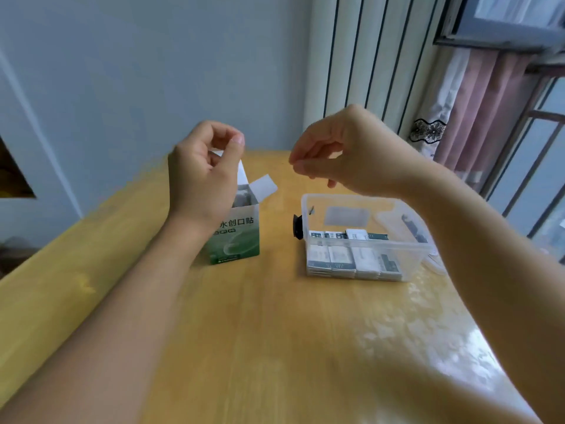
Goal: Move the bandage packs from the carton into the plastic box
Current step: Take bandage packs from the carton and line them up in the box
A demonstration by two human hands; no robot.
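Observation:
A green and white carton (237, 243) stands open on the wooden table (275, 332), its white flaps up and grey bandage packs (243, 194) showing inside. My left hand (203, 172) hovers right over its opening, fingers loosely curled, with nothing seen in them. To the right sits a clear plastic box (409, 240) with several bandage packs (351, 260) stacked in rows along its front wall. Above the box's back left corner is my right hand (339, 154), fingers bent toward the carton and holding nothing I can see.
A small black round object (298, 227) lies against the box's left wall. The table's far edge meets a pale wall. Pink and white curtains (477, 117) and a window are at the right. A clear lid-like piece (435, 261) lies right of the box.

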